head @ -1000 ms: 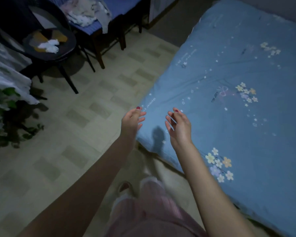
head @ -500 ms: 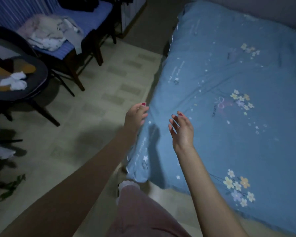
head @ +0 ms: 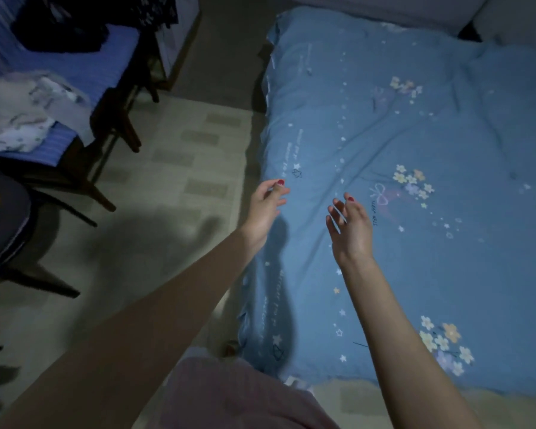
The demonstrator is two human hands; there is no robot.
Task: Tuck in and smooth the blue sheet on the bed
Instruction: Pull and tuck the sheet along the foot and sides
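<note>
Both hands, left hand (head: 265, 209) and right hand (head: 350, 229), hover fingers-apart, empty, over the sheet (head: 415, 212), wrinkles and the side tuck seemingly yet to do.

A light blue cotton sheet (head: 399, 243) printed with small flower clusters and stars lies spread over the bed, softly creased, its left edge draping toward the floor.

blue sheet (head: 384, 134) | dark print at 1 o'clock off my right hand (head: 351, 226) | reads "SLEEP WELL" | other lines too blurred
</note>
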